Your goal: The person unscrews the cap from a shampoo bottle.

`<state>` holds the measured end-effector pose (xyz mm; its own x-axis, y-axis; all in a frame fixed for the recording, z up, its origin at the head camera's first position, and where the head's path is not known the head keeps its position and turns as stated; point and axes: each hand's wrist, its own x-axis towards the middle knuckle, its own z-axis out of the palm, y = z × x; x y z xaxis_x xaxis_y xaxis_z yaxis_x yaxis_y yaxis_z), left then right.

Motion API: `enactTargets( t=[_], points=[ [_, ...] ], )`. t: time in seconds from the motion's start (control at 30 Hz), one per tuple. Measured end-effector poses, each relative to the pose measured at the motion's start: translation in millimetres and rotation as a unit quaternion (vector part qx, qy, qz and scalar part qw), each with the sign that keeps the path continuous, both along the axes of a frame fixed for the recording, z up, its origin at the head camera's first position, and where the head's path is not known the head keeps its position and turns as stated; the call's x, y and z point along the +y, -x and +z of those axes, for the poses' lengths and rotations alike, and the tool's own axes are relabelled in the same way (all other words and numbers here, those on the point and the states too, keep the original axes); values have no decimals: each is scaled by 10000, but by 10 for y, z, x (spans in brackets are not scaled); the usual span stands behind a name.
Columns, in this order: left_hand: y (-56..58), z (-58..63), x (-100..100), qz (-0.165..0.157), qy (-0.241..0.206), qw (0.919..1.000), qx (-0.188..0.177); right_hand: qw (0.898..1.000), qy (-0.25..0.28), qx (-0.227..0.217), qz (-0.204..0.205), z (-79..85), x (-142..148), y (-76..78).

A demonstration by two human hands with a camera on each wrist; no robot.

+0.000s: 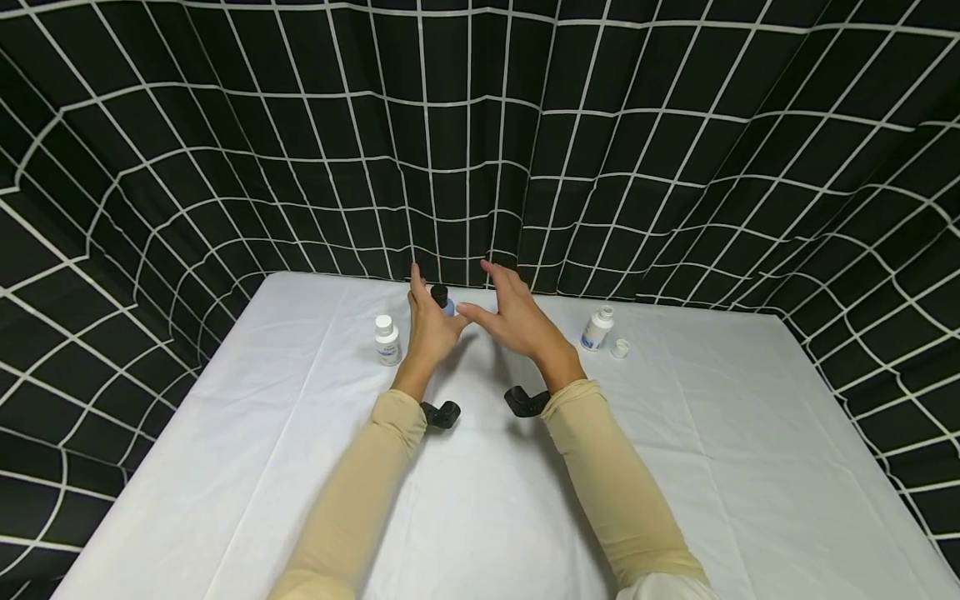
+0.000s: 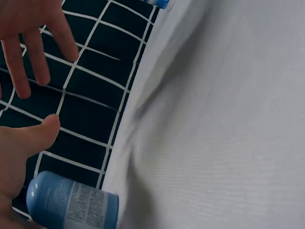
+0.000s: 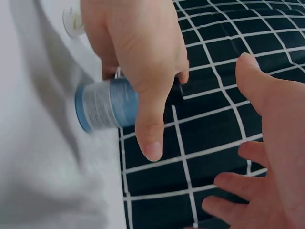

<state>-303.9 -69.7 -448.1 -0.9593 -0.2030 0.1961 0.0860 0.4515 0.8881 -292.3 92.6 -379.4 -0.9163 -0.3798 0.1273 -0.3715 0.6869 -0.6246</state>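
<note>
A blue bottle [image 1: 449,307] with a black cap [image 1: 439,293] stands near the back of the table, partly covered by my left hand [image 1: 431,330] in the head view. That hand is right beside the bottle, its thumb held out away from the fingers. The left wrist view shows the bottle's printed label [image 2: 86,205] below the thumb. My right hand [image 1: 517,318] hovers to the right, fingers extended and nothing in it. Its thumb points toward the left hand.
Left of my left hand stands a white bottle [image 1: 387,343] with its white cap on. To the right is a second white bottle [image 1: 597,330], uncapped, and a white cap [image 1: 620,348] lies beside it. A black curtain [image 1: 480,150] with white grid lines surrounds the white-covered table [image 1: 487,517].
</note>
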Motion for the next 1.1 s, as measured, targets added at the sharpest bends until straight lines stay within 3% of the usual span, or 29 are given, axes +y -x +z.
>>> enactTargets(
  t=[0.17,0.6,0.7,0.93,1.1],
  points=[
    [-17,-81,-28,48,-164,9996,-236,9998,99,115,130,-62,-144,55],
    [5,-147,-102,95,249,9988,-412,9979,32,536,364,-165,-423,155],
    [13,-175,-103,170,257,9986,-432,9983,135,536,202,-195,-481,186],
    [-38,-224,-30,551,410,9976,-100,9947,432,567,-743,-270,-614,200],
    [-33,-226,-81,708,625,9955,106,9937,216,779,-780,-253,-710,201]
  ],
)
